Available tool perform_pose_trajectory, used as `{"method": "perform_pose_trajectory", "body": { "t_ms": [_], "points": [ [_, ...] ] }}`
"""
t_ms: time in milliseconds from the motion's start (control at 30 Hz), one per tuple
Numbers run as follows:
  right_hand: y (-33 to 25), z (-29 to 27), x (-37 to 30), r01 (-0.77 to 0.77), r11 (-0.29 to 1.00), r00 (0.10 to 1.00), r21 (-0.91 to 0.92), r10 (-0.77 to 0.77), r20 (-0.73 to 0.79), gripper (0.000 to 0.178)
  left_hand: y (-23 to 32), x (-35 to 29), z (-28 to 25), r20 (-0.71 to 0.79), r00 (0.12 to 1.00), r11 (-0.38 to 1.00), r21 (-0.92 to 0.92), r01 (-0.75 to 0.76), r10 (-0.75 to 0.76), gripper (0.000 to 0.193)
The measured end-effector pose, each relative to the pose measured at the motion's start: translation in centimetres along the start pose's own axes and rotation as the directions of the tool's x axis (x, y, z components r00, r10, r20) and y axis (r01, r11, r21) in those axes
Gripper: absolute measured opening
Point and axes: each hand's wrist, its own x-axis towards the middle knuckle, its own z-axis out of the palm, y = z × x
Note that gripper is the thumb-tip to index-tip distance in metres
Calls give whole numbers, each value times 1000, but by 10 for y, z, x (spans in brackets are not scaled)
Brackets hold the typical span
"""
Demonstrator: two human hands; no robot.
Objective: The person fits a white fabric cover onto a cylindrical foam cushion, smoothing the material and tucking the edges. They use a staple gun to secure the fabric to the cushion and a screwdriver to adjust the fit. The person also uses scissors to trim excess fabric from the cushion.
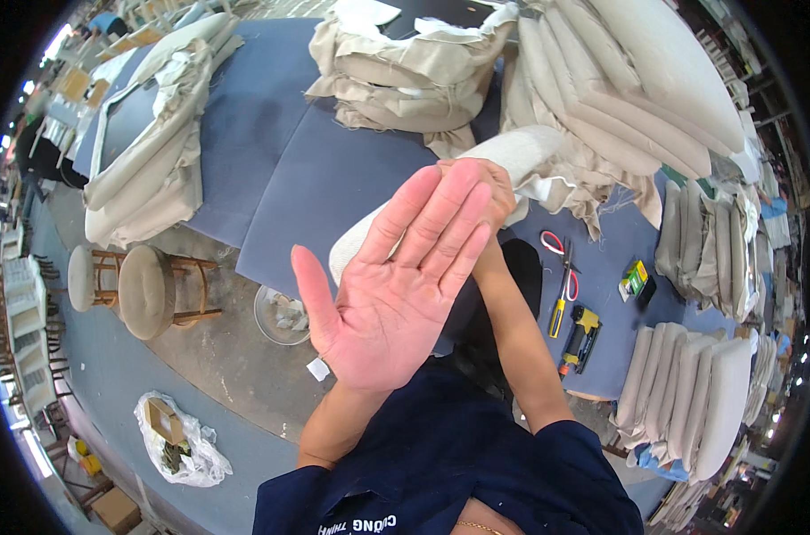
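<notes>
My left hand (396,276) is raised in front of me, palm toward the camera, fingers straight and thumb spread; nothing is in it. Behind it, my right hand (497,189) is curled at the edge of a pale, padded seat cushion (530,150). Much of that cushion and part of the right hand's fingers are hidden by the left palm. Right of my right forearm, red-handled scissors (571,283), a yellow-handled screwdriver (557,318) and a yellow and black staple gun (583,337) lie on the blue-grey table (522,234). A small green and yellow box (635,280) lies beyond them.
Stacked beige seat cushions stand at the far side (405,85), far right (637,80), right (686,392) and left (155,134). Round stools (148,292) stand on the floor at left. A basin (280,314) and a plastic bag (184,446) are on the floor too.
</notes>
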Motion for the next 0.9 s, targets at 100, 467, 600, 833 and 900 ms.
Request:
{"method": "perform_pose_trajectory", "body": {
  "t_ms": [100, 467, 600, 833, 900],
  "points": [
    [-1, -1, 7, 27, 999, 1000, -23, -26, 7, 39, 7, -3, -4, 14, 1000, 999, 30, -12, 11, 94],
    [6, 1, 10, 42, 999, 994, 22, -44, 97, 43, 84, -22, -26, 163, 967, -164, 978, -132, 198, 69],
    [-10, -8, 10, -69, 997, 970, -29, 74, 233, 33, 95, -14, -41, -24, 999, -421, 907, 8, -34, 73],
    [-123, -53, -40, -725, 559, 687, 403, 632, 359, 28, 101, -26, -52, -43, 997, -334, 943, 18, -69, 82],
    [-137, -49, -35, -858, 181, 452, 481, 709, 541, 31, 101, -27, -52, -33, 994, -335, 942, -3, -103, 83]
  ]
}}
